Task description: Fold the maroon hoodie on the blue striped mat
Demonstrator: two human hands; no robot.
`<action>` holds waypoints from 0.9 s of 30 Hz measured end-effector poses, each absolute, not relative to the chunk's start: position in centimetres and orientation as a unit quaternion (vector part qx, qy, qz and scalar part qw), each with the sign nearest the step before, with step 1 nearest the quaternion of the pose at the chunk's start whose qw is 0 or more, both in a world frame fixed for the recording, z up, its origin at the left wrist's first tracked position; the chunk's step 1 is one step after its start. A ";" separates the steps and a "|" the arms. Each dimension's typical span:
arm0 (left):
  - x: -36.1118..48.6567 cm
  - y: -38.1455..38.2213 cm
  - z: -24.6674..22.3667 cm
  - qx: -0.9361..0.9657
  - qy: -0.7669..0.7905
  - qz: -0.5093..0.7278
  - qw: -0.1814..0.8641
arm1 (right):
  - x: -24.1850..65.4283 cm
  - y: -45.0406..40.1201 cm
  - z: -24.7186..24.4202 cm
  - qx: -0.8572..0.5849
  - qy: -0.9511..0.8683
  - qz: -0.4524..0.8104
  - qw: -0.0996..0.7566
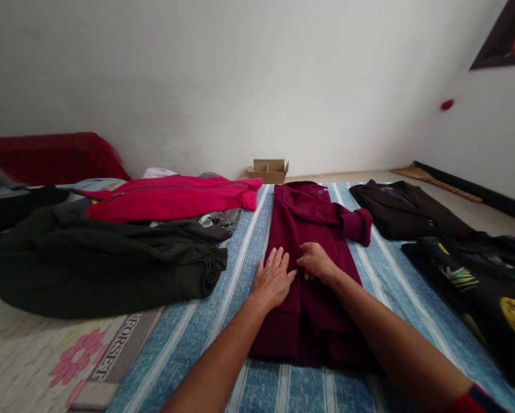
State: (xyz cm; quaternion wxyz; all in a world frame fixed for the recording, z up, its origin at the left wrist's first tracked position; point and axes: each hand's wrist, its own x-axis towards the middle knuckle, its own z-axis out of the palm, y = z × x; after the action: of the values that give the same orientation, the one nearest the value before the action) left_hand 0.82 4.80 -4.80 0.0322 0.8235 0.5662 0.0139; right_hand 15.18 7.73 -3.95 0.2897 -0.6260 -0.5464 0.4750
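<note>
A maroon sweatshirt (285,229) lies lengthwise before me on a blue striped sheet (235,287), its sides folded inward and one sleeve sticking out to the right. My left hand (274,278) rests flat on its left half, fingers stretched out and slightly spread. Just to the right, my right hand (317,261) has its fingers curled and pinched at the fabric near the middle fold. The fingertips of the right hand are partly hidden under the hand. Towards me, the wide hem lies spread out.
At the left lie a dark green garment (111,267) and a bright pink zipped jacket (175,198) on a heap. Folded dark brown clothing (406,209) and a black printed garment (476,281) lie at the right. A small cardboard box (269,171) stands by the wall.
</note>
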 end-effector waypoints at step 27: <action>1.2 4.6 -4.7 0.819 0.573 0.015 0.015 | 15.0 8.0 -4.2 -0.632 -0.540 0.487 0.268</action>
State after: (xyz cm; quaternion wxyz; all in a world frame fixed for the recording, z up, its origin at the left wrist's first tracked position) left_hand 1.18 4.58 -4.72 0.0147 0.8192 0.5732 0.0153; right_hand 14.96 8.03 -4.19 0.2677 -0.6321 -0.5396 0.4874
